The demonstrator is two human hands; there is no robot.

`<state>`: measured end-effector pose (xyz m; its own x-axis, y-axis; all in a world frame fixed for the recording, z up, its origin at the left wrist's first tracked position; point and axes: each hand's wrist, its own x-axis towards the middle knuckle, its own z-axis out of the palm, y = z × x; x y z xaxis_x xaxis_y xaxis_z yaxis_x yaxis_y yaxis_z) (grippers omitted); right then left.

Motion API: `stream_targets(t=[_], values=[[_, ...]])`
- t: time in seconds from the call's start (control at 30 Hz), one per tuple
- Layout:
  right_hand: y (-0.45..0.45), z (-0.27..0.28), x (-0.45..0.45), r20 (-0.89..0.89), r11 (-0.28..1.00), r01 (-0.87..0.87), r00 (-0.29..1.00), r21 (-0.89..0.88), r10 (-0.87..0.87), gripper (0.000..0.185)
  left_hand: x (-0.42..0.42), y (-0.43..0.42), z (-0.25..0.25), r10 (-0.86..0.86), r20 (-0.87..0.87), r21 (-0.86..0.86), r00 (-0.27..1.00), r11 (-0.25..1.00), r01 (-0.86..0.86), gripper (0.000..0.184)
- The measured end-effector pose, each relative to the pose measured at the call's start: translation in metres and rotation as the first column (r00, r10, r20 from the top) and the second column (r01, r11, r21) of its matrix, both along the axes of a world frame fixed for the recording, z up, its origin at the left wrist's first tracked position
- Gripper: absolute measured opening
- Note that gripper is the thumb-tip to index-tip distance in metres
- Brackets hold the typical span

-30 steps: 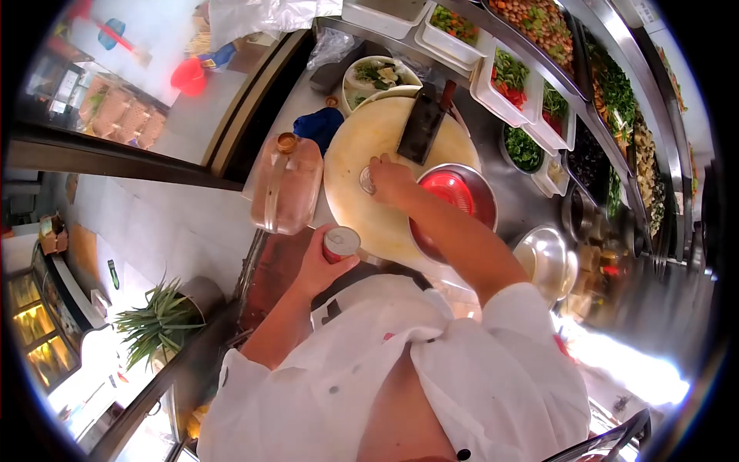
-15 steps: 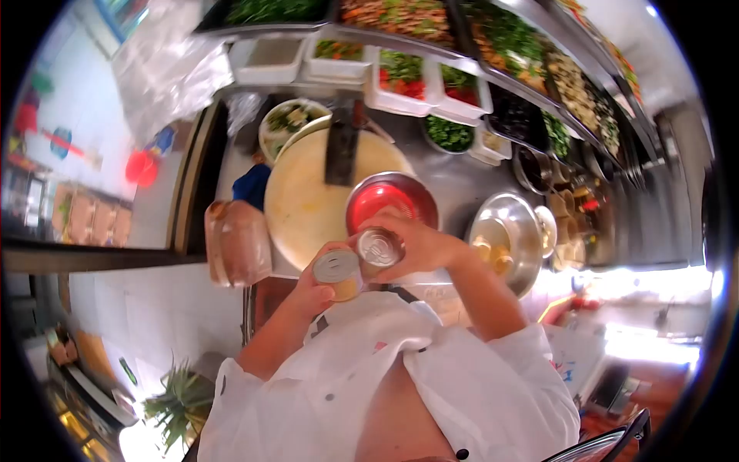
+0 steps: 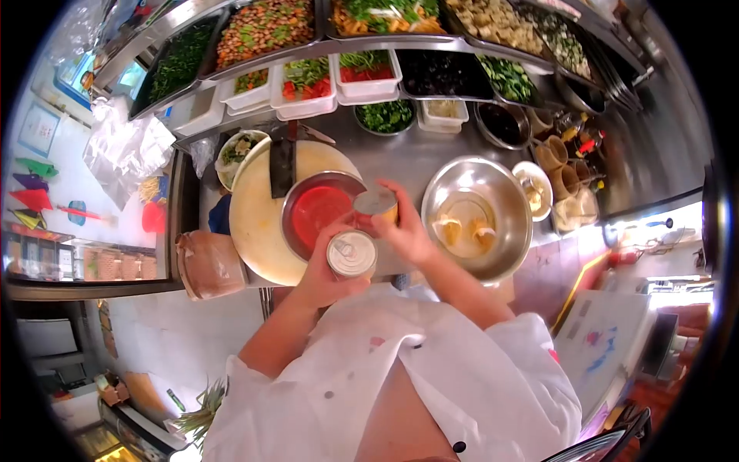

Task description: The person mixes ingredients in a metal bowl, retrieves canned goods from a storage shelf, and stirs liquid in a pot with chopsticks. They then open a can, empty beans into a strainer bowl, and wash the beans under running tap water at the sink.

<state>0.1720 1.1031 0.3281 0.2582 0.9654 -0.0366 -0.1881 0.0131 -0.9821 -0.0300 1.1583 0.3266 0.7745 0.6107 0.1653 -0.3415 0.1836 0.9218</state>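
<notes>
My left hand (image 3: pixel 322 276) is wrapped round a tin can whose ring-pull lid (image 3: pixel 353 254) faces up towards me. My right hand (image 3: pixel 406 235) grips a second can (image 3: pixel 376 205), tilted, with a plain grey end showing and a yellowish side. The two cans are close together, in front of my white jacket. Just beyond my left hand, a metal bowl with a red inside (image 3: pixel 317 212) rests on the round cutting board (image 3: pixel 250 223). A cleaver (image 3: pixel 282 168) lies on the board behind the bowl.
Right of my hands stands a large steel bowl (image 3: pixel 512 208) with yellowish pieces in liquid. A small white bowl (image 3: pixel 533 189) sits beside it. Across the back, white tubs (image 3: pixel 304 104) and trays of chopped vegetables (image 3: pixel 265 35) line the counter. A brown block-like container (image 3: pixel 208 266) stands at left.
My view has swung, so the counter appears further left. Both cans have turned in my hands: the left one now shows its ring-pull and the right one a plain end.
</notes>
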Motion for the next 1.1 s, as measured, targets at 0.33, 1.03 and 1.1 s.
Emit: stream_targets(t=[0.33, 1.03, 1.1], values=[[-0.028, 0.04, 0.039, 0.188, 0.917, -0.396, 0.899, -0.036, 0.396, 0.093, 0.001, 0.045, 0.077, 0.108, -0.414, 0.534, 0.904, 0.833, 0.146, 0.083], [0.031, 0.043, 0.014, 0.354, 0.794, -0.567, 0.712, -0.22, 0.607, 0.089, -0.051, 0.085, 0.018, 0.346, -0.071, 0.476, 0.936, 0.836, -0.273, 0.083], [0.024, 0.028, 0.015, 0.206, 0.859, -0.468, 0.837, -0.21, 0.506, 0.089, -0.057, 0.091, 0.017, 0.507, 0.033, 0.437, 0.861, 0.768, -0.469, 0.082]])
